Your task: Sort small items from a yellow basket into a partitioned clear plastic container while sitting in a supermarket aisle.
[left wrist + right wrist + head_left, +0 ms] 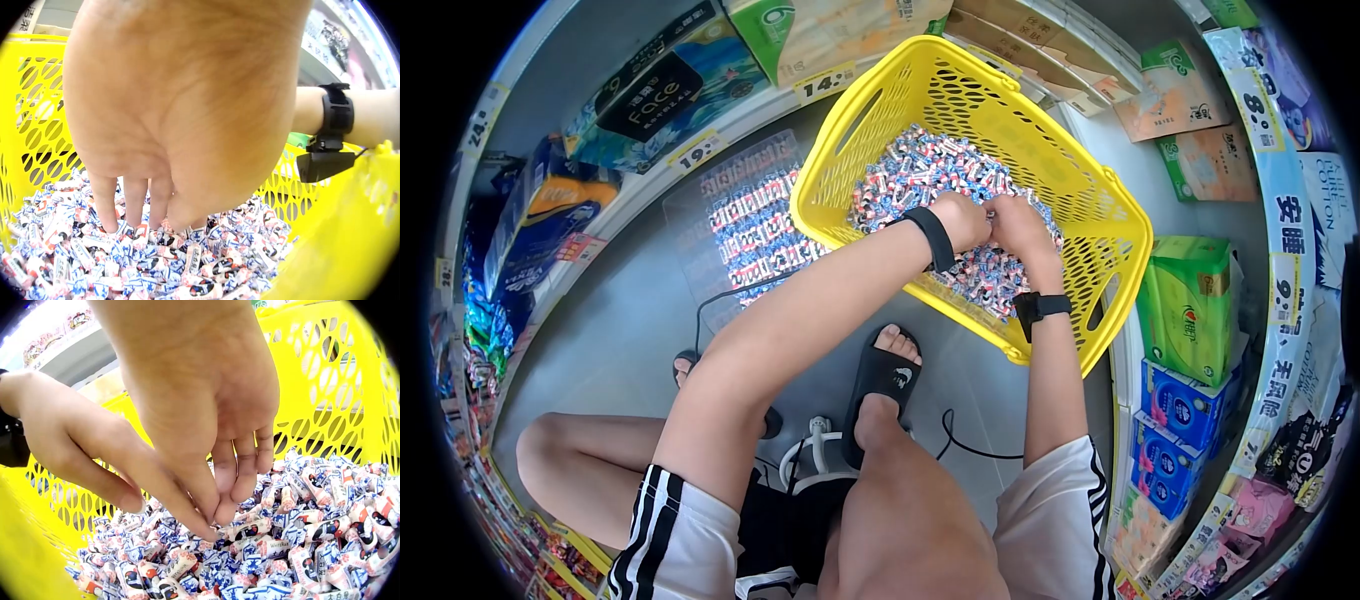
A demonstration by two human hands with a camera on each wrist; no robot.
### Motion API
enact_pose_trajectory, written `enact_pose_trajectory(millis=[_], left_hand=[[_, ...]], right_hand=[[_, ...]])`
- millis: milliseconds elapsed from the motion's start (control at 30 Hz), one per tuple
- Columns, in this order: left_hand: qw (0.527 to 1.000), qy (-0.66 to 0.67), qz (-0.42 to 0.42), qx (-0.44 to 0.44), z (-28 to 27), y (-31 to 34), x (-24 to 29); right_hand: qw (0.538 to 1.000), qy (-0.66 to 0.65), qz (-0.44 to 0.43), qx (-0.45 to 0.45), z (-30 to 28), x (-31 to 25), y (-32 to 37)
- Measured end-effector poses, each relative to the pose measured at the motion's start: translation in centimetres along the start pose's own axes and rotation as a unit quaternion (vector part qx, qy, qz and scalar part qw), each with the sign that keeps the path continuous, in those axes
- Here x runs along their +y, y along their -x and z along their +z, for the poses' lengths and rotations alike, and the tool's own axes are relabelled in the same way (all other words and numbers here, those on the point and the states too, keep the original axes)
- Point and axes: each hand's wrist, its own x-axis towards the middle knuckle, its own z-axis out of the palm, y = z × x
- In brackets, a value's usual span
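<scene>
Many small wrapped candies (940,165), white with blue and red print, cover the bottom of a yellow perforated basket (1135,235). Inside it, my left hand (962,222) and right hand (1022,232) meet just over the pile. The right wrist view shows the left hand (94,440) reaching in from the left, its fingertips against the bent fingers and thumb of the right hand (206,406). In the left wrist view several fingers of the left hand (181,106) point down at the candies (81,250). Whether a candy is between the fingertips is hidden.
A clear tray (750,215) with rows of similar candies lies on the floor left of the basket. Shelves with tissue packs (1190,310) surround the area. A black sandal (885,375) on a foot and a dark cable (980,452) are near the basket.
</scene>
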Motion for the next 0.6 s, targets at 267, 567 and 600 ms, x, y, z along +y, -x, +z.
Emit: enact_pose_trajectory(millis=[267,567,600], left_hand=[[0.999,0.041,0.005,0.02,-1.0,1.3,-0.3],[0.998,0.044,0.003,0.054,-2.9,5.4,-0.4],[0.995,0.048,0.015,0.086,-2.7,6.0,-0.6]], right_hand=[[0.994,-0.078,-0.071,-0.022,0.9,1.3,-0.2],[0.99,-0.072,-0.078,-0.095,-4.7,-2.6,2.2],[0.99,-0.072,-0.079,-0.096,-4.3,-2.2,2.2]])
